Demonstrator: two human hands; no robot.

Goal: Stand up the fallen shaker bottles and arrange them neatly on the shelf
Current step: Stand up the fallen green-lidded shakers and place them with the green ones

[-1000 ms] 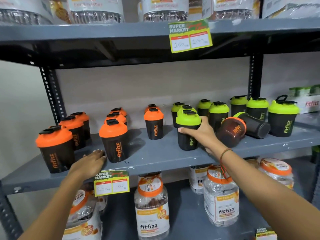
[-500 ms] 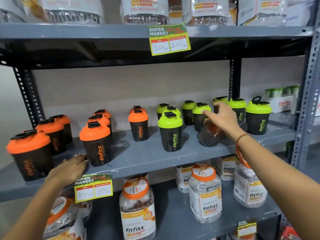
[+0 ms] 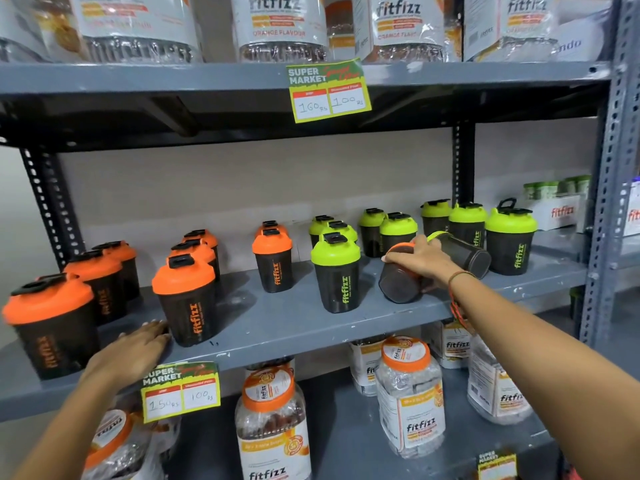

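Black shaker bottles stand on the grey middle shelf (image 3: pixel 277 327): orange-lidded ones (image 3: pixel 185 292) on the left, green-lidded ones (image 3: pixel 336 271) on the right. Two lie on their sides at the right: an orange-lidded bottle (image 3: pixel 398 284) with its base toward me, and behind it a green-lidded bottle (image 3: pixel 464 252). My right hand (image 3: pixel 420 259) lies over the fallen orange-lidded bottle, fingers curled around it. My left hand (image 3: pixel 133 351) rests flat on the shelf's front edge beside an upright orange-lidded bottle, holding nothing.
Clear jars with orange lids (image 3: pixel 272 424) fill the shelf below; big jars line the top shelf (image 3: pixel 280 26). Price tags hang on the shelf edges (image 3: pixel 180 389) (image 3: pixel 327 91). A perforated steel upright (image 3: pixel 613 202) bounds the right side. White boxes (image 3: pixel 557 209) sit far right.
My right hand let go of the upright green-lidded bottle, moved right and came down on the fallen orange-lidded bottle. The view shifted right. My left hand stayed on the shelf edge.
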